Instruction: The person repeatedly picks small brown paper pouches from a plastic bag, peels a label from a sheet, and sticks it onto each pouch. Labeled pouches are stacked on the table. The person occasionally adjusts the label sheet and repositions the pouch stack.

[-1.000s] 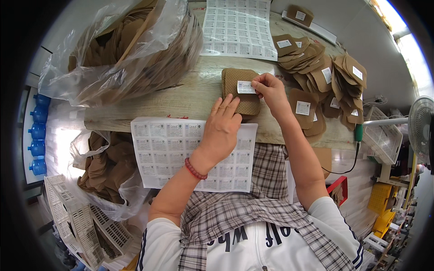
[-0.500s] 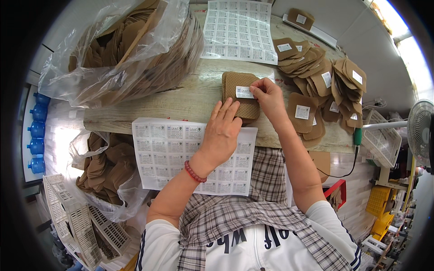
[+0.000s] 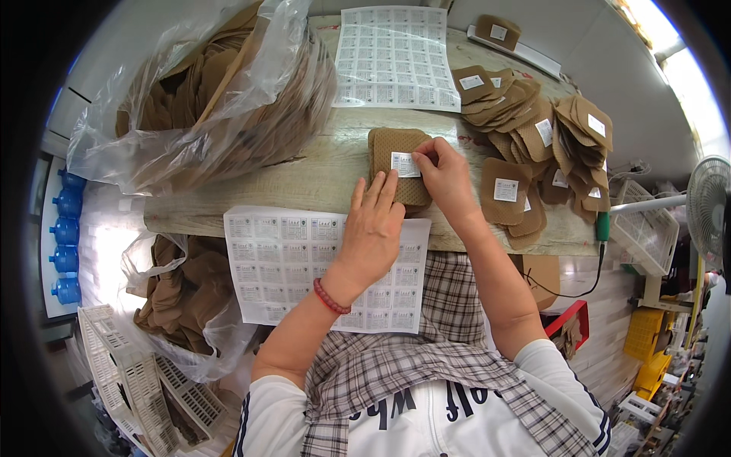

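both hands are now meeting at one small label on the pad stack.
the table (image 3: 316, 171) is carrying a clear bag (image 3: 247, 133) of brown pads at left, a far label sheet (image 3: 392, 57) and a labelled pile (image 3: 525, 133) at right; a near label sheet (image 3: 289, 263) is overhanging the front edge under the left forearm. the pad stack (image 3: 412, 192) is sitting mid-table, between bag and pile. the left hand (image 3: 371, 232) is resting on it, fingers extended and slightly apart; the right hand (image 3: 449, 179) is pinching the right edge of the small label (image 3: 403, 164). compared with half a second ago, the label is lying nearer the left fingertips, which are now reaching its lower left corner; this is suggesting it is being settled into position, though whether it is sticking yet cannot be told.
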### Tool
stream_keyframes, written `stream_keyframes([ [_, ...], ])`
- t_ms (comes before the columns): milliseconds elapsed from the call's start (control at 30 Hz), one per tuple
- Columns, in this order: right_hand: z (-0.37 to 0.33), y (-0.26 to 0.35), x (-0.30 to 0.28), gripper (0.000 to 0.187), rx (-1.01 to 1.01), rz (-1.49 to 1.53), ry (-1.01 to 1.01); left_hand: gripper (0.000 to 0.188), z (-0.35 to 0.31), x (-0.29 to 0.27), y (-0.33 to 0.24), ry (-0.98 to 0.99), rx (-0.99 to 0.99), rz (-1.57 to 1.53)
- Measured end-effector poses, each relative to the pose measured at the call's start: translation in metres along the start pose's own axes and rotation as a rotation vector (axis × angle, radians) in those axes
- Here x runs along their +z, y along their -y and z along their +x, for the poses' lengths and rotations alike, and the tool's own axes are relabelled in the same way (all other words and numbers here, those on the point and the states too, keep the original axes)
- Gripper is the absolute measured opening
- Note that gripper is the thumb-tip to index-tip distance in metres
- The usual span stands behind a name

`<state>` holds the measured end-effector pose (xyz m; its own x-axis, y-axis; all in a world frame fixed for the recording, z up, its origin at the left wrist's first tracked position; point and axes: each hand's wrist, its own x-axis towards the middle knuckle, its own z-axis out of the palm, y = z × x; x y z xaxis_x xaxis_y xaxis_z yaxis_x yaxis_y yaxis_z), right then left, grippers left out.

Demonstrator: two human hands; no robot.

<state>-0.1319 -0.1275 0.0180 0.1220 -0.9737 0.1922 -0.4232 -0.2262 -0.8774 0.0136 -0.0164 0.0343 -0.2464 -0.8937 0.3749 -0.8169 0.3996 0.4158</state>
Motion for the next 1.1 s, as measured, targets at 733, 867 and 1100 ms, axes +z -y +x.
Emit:
stream_keyframes([
  [733,0.001,-0.009,0.011,0.003,-0.229,-0.443,-0.283,0.004,-0.002,0.006,0.001,-0.007,-0.011,0.044],
  [867,-0.001,-0.008,0.009,0.011,-0.543,-0.395,-0.377,0.005,-0.005,0.006,0.002,-0.006,-0.013,0.043],
  [1100,-0.014,-0.007,0.016,0.023,-0.261,-0.143,-0.275,0.011,-0.008,0.008,0.005,-0.049,0.012,0.022],
])
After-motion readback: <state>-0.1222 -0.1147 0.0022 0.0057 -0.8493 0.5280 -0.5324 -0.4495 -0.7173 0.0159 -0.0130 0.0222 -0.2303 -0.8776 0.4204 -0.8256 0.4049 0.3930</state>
